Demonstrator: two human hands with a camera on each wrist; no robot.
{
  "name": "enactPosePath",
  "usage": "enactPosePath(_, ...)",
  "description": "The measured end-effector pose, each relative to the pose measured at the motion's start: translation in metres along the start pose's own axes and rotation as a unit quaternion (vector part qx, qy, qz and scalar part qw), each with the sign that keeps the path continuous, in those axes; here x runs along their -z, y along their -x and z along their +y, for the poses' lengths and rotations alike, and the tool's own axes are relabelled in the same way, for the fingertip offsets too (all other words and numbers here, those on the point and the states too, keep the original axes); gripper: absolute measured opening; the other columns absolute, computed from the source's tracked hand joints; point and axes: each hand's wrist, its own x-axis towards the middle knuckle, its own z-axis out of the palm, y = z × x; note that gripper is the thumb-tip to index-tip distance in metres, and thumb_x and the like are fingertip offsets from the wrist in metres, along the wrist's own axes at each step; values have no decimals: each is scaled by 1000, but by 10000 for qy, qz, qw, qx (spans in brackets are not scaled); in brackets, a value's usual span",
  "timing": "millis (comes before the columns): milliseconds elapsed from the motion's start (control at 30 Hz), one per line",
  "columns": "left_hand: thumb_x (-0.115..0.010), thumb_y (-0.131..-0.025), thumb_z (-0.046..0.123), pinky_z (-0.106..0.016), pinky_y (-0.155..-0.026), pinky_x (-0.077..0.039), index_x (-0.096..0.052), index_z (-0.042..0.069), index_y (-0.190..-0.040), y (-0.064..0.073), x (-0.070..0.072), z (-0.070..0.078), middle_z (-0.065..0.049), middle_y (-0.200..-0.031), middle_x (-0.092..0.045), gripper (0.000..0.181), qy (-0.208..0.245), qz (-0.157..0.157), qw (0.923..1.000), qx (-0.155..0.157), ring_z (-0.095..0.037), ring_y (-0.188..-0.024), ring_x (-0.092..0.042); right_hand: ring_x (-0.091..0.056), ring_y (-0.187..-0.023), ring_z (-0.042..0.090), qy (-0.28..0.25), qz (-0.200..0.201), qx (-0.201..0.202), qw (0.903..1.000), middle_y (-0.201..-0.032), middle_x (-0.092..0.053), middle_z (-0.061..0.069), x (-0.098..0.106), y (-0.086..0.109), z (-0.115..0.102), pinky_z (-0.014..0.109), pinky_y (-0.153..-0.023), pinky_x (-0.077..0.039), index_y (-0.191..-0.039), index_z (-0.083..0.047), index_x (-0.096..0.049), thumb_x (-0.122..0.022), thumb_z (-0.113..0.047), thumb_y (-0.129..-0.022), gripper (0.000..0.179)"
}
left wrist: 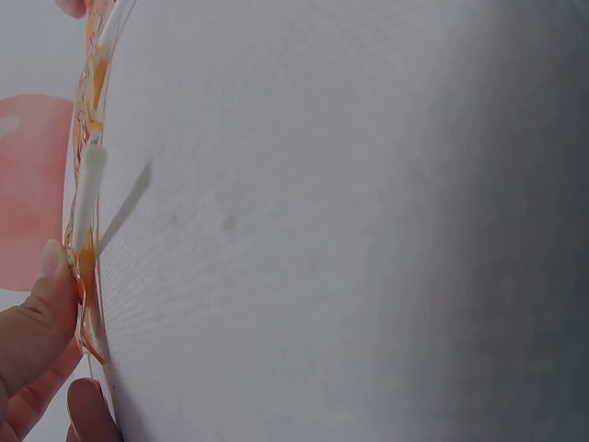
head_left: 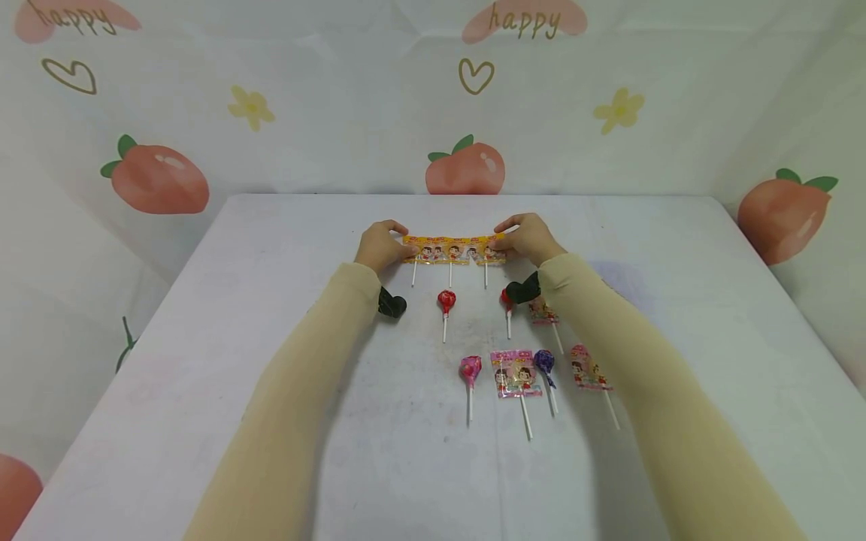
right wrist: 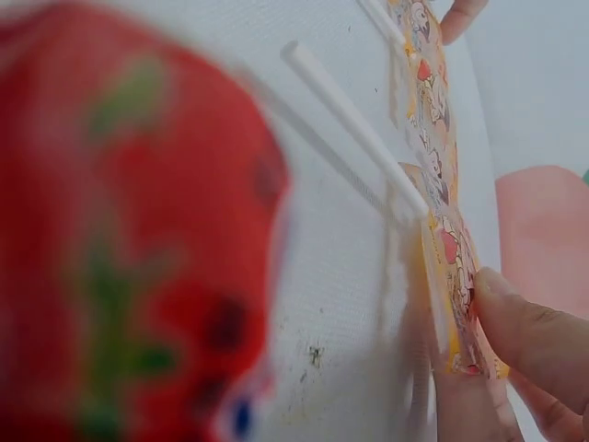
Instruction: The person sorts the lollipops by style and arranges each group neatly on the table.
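Toward the far side of the table, both hands hold a strip of yellow lollipop packets [head_left: 455, 250], joined side by side, their white sticks pointing toward me. My left hand [head_left: 380, 246] pinches its left end; in the left wrist view the thumb [left wrist: 51, 285] presses on the wrapper. At the right end my right hand [head_left: 531, 237] pinches another packet, seen in the right wrist view between thumb [right wrist: 520, 322] and finger. Nearer me, a red ball lollipop [head_left: 446, 300] lies below the strip. Another red lollipop [head_left: 509, 324] is partly hidden by the black wrist camera.
Closer to me lie a pink ball lollipop [head_left: 470, 368], a purple one [head_left: 544, 361] and a pink flat packet [head_left: 516, 376]. Two more pink packets, one [head_left: 588, 368] beside the right sleeve, are partly covered. A patterned cloth [head_left: 352, 113] hangs behind the white table [head_left: 392, 458].
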Motion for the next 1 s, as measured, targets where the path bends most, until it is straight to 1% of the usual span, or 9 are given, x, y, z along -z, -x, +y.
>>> enactPosePath(100,-76,-85,26,-41,-116,-28,-61,10,-124,1,0,0,-13,-147,-45,46,10,-10,10000,5,-28,-141,-35,-54,-61,6,74,42,19,10000,-97,-58,10,0,0,0,15,-57,-48,-121,-1,-62,-74,-9,-85,38)
enactPosePath(300,-76,-84,26,-40,-116,-28,-61,11,-125,1,0,-1,-12,-148,-45,46,-7,-15,10000,-19,-28,-140,-35,-56,-58,6,13,64,103,9999,-86,-58,8,0,1,1,17,-57,-50,-119,0,-61,-73,-6,-85,37)
enactPosePath(367,-77,-84,26,-40,-116,-28,-61,11,-125,1,1,0,-12,-148,-45,46,-20,-12,10000,-24,-28,-141,-35,-56,-59,6,-51,40,94,9999,-88,-59,8,0,2,0,16,-56,-50,-120,1,-60,-73,-6,-85,38)
enactPosePath(433,-77,-84,26,-40,-116,-28,-61,10,-125,1,1,0,-12,-148,-45,46,-24,-12,10000,-17,-28,-141,-35,-57,-61,6,-81,-1,75,9999,-94,-59,10,0,3,0,15,-56,-49,-121,1,-59,-73,-6,-86,39)
enactPosePath(567,-76,-84,26,-40,-116,-28,-61,11,-124,2,0,0,-12,-147,-45,45,-11,9,10000,-9,-28,-141,-35,-56,-61,4,26,-49,71,10000,-106,-57,13,1,4,0,14,-56,-47,-122,1,-59,-73,-7,-86,40)
enactPosePath(667,-76,-85,27,-41,-116,-28,-61,11,-124,1,-1,0,-12,-147,-45,45,-22,34,10000,5,-28,-140,-36,-56,-62,4,65,-87,46,9999,-107,-58,12,1,3,0,14,-57,-48,-123,1,-59,-73,-7,-86,40)
enactPosePath(800,-76,-85,26,-41,-116,-28,-61,11,-124,2,-1,0,-13,-147,-46,45,-28,60,10000,30,-29,-139,-36,-59,-61,5,-44,-181,-20,9998,-105,-61,12,1,2,0,15,-58,-50,-125,2,-58,-71,-5,-87,41)
enactPosePath(967,-76,-85,26,-41,-116,-29,-61,11,-124,4,0,2,-13,-146,-46,45,-8,49,10000,53,-28,-139,-37,-56,-58,4,60,-157,-131,9998,-106,-59,12,1,2,-1,13,-56,-48,-124,2,-58,-71,-6,-87,40)
enactPosePath(1000,-76,-85,26,-41,-116,-29,-61,11,-124,3,-1,2,-12,-146,-46,45,-11,46,10000,65,-28,-139,-37,-56,-57,3,85,-141,-149,9998,-104,-58,11,1,2,-1,13,-55,-47,-123,2,-58,-71,-6,-87,39)
